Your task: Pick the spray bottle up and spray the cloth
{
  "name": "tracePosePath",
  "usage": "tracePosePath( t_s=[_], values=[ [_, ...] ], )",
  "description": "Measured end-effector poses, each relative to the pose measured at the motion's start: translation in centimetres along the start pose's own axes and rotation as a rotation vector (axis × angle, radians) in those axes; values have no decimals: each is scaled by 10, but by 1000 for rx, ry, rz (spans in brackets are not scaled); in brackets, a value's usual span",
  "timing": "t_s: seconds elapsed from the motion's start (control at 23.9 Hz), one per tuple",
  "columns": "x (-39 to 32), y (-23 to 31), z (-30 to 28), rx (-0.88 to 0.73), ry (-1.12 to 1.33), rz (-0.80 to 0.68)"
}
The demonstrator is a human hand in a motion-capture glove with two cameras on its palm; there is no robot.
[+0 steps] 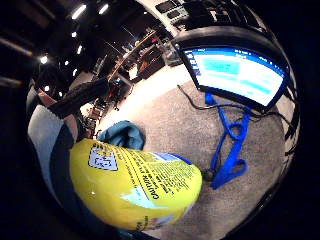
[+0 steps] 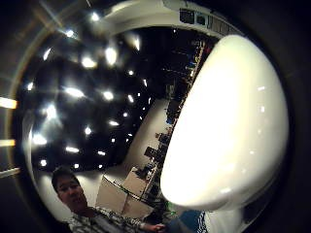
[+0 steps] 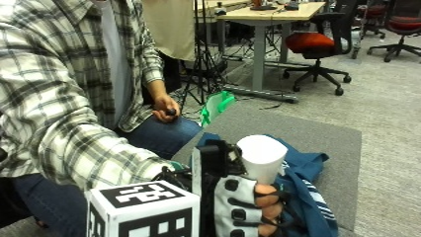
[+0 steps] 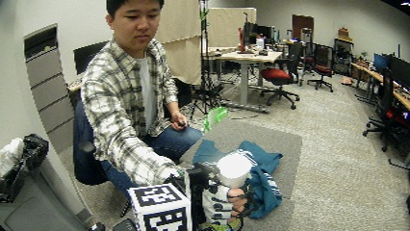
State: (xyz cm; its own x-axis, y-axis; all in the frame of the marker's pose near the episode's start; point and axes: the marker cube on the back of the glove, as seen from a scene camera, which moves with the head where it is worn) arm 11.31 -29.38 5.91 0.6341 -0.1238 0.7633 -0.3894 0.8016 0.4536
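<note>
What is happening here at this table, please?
A seated person holds a spray bottle upright in the gloved right hand, with the fingers curled round its neck, below the white head. The yellow body of the bottle shows close to the palm. The bottle is lifted above a teal cloth, which lies crumpled on the grey table. The bare hand rests at the person's lap. No spray is visible.

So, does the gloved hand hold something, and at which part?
Yes: the gloved right hand grips the yellow plastic spray bottle around its neck, below the white spray head.
</note>
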Motion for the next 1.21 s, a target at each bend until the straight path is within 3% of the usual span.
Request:
tracePosePath(
  t_s=[1.21],
  values=[
    [-149, 10, -25, -215, 265, -237]
  ],
)
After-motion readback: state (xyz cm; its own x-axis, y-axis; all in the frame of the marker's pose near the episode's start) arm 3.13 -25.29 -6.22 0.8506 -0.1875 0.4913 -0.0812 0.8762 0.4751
